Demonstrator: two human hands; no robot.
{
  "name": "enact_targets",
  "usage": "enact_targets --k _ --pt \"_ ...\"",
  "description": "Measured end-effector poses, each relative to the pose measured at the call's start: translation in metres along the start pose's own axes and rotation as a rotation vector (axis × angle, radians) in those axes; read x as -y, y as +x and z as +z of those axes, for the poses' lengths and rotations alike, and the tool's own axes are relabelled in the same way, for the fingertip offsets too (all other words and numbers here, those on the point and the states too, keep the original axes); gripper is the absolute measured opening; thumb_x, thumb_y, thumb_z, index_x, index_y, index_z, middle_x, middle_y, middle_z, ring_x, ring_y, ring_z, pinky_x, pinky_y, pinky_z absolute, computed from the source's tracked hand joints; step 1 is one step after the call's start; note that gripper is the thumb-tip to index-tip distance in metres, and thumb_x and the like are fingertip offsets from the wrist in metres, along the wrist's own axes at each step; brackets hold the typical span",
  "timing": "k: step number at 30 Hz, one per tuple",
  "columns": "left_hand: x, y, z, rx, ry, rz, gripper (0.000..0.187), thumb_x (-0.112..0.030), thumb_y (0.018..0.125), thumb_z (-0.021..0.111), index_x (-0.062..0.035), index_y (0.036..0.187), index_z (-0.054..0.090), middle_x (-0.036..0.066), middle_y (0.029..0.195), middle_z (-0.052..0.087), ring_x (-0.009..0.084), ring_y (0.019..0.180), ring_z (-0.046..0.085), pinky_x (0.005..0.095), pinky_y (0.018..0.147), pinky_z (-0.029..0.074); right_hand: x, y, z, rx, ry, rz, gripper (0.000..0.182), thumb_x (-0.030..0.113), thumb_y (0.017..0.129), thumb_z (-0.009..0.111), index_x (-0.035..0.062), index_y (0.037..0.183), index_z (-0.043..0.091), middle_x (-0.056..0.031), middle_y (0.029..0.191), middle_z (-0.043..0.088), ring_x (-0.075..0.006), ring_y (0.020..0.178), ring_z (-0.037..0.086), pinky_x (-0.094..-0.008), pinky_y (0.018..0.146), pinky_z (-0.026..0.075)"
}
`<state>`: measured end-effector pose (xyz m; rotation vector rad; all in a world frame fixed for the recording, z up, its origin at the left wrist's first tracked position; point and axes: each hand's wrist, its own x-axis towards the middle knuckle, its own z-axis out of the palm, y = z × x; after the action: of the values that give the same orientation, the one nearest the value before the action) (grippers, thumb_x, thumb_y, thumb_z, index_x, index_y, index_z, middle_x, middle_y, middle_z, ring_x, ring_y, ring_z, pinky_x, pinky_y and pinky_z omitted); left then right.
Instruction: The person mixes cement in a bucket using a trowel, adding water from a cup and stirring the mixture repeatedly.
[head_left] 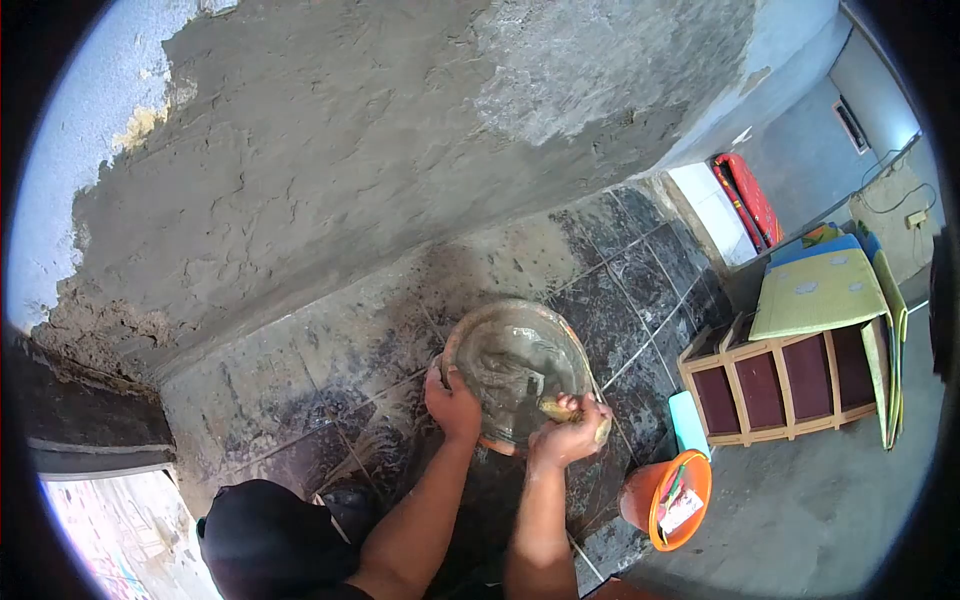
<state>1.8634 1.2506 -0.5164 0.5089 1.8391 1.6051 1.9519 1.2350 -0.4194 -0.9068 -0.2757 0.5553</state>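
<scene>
A round orange-rimmed basin sits on the dark tiled floor, holding wet grey mortar with a swirled surface. My left hand is closed on the basin's left rim. Over the basin's lower right side, my right hand is wrapped round the yellowish, mortar-smeared handle of what looks like a trowel. Its blade cannot be made out against the mortar.
Fresh grey plaster covers much of the wall ahead. To the right stand an orange bucket with small items inside and a wooden rack with a yellow-green folded panel against it. Mortar smears the floor tiles.
</scene>
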Motion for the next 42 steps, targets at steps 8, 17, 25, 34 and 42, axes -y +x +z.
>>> enact_targets --k 8,17,25,34,42 --pt "0.019 0.003 0.005 0.012 -0.029 0.034 0.035 -0.014 0.099 0.052 0.0062 0.127 0.058 0.021 0.12 0.065 0.0316 0.11 0.062 0.0384 0.097 0.045 0.05 0.012 0.018 0.265 -0.126 -0.101 0.015 0.002 0.085 0.062 0.0071 0.082 0.048 -0.0073 0.064 0.053 -0.0178 0.056 0.055 -0.034 0.057 0.051" --pt "0.011 0.02 0.006 0.125 0.012 0.068 0.034 -0.012 0.094 0.056 0.0059 0.123 0.062 0.025 0.117 0.066 0.0378 0.111 0.063 0.0419 0.097 0.046 0.13 0.101 0.04 0.439 -0.308 -0.07 0.017 0.01 0.083 0.06 0.0079 0.08 0.044 -0.0053 0.062 0.045 -0.0179 0.056 0.047 -0.0366 0.065 0.047" --pt "-0.009 0.074 0.05 0.301 0.164 0.145 0.033 -0.017 0.092 0.057 0.0025 0.116 0.067 0.024 0.111 0.069 0.0401 0.107 0.064 0.0411 0.094 0.047 0.078 0.119 0.011 0.382 -0.316 -0.028 0.017 0.007 0.083 0.061 0.0066 0.08 0.044 -0.0057 0.062 0.046 -0.0168 0.056 0.048 -0.0356 0.062 0.048" --pt "-0.011 0.099 0.076 0.4 0.222 0.182 0.034 -0.023 0.089 0.058 0.0012 0.111 0.069 0.029 0.098 0.068 0.0459 0.098 0.065 0.0472 0.087 0.05 0.02 0.106 0.028 0.282 -0.282 -0.026 0.015 0.002 0.08 0.064 0.0049 0.078 0.049 -0.0051 0.061 0.05 -0.0157 0.054 0.05 -0.0313 0.057 0.047" --pt "-0.008 0.097 0.074 0.422 0.223 0.185 0.035 -0.021 0.089 0.057 0.0022 0.112 0.068 0.03 0.1 0.067 0.0464 0.1 0.064 0.0473 0.089 0.049 -0.009 0.122 0.057 0.285 -0.352 -0.041 0.016 0.004 0.078 0.067 0.0045 0.073 0.052 -0.0049 0.061 0.051 -0.0159 0.05 0.049 -0.0301 0.053 0.045"
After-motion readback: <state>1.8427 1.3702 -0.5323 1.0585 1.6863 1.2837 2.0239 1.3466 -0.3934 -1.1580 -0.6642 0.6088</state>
